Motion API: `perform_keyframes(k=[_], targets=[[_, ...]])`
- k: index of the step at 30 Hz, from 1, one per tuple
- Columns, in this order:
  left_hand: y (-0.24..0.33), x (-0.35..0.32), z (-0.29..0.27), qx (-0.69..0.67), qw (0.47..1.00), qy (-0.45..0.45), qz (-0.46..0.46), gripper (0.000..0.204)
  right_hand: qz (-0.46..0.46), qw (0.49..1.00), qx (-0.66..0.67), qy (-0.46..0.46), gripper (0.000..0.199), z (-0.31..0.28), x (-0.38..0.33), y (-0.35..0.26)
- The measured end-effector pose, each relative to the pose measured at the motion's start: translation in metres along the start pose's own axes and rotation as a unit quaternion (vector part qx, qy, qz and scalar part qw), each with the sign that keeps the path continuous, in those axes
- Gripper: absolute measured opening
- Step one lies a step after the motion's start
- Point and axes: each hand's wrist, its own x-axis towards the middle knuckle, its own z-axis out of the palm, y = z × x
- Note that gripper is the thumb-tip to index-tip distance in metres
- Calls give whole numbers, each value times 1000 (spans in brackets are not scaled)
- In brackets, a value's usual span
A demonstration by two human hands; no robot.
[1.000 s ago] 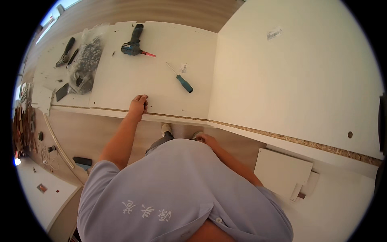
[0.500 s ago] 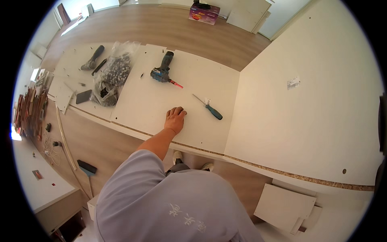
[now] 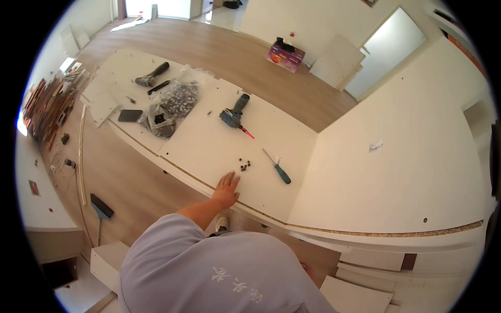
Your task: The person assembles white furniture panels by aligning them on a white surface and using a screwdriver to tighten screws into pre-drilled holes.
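Note:
My left hand lies palm down near the front edge of a white board, fingers stretched out and holding nothing. Just beyond its fingertips sits a loose cluster of small dark round fittings. To the right of them lies a screwdriver with a green handle. Farther back rests a blue and black cordless drill with a red-tipped bit. Beside my right hip a small skin-coloured patch shows, perhaps part of my right hand; its fingers cannot be made out.
Clear plastic bags of fittings, a dark flat pad and a second power tool lie at the left. An upright white panel stands at the right. A broom and a long strip are on the floor.
My left hand has drawn back toward the board's front edge and opened. The small dark fittings now lie uncovered on the board. The view has shifted too.

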Motion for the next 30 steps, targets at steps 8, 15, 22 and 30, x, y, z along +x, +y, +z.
perform_keyframes(k=[8, 15, 22, 30], targets=[[-31, -77, -32, 77, 992, -81, 53, 68, -36, 999, -23, -19, 28, 2, 31, -18], [-14, -101, -49, 93, 989, -114, -19, 73, -60, 998, -10, -17, 28, 16, 29, -19], [-20, -98, -18, 68, 996, -50, -12, 71, -152, 987, 50, 26, 28, 36, -9, 33], [8, -96, -13, 65, 995, -38, -59, 76, -175, 974, -146, 17, 35, 52, -9, 184]])
